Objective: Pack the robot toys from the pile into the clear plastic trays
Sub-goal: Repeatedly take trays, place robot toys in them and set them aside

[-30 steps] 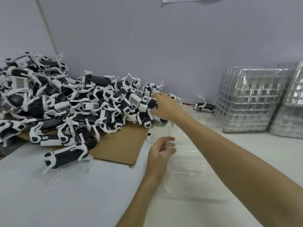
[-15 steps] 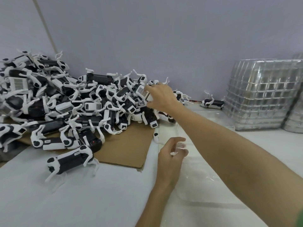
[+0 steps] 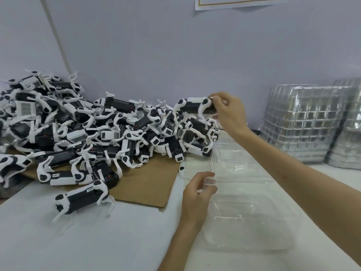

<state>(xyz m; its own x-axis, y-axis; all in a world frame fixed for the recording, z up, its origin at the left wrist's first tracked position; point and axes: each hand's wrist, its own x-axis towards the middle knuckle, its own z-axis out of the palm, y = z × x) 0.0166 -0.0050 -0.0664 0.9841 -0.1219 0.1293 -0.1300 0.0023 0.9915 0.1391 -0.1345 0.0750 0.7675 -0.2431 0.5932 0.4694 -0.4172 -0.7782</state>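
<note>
Right hand: the right hand is raised above the pile's right edge, with thumb and fingertips pinching one end of a toy.
Toy: it is held in the air, clear of the pile and just left of the right hand. Its long axis is about level, running left to right. The free end points left, away from the hand, and the white legs hang down. Which end is the head I cannot tell.
Left hand: the left hand is lower and nearer, with its fingers curled onto the left rim of the tray, gripping it.
Tray: clear, lying flat on the worktop under the right forearm. Its long axis runs away from the person toward the wall.
Pile: the pile of black-and-white toys is left of both hands. They are heaped every which way on cardboard against the wall.
Lone toy: the lone toy stands on its legs well left of the left hand, at the cardboard's near edge.
Tray stacks: the tray stacks are right of the right hand, against the wall.
Paper: the paper is on the wall, high above the right hand.
</note>
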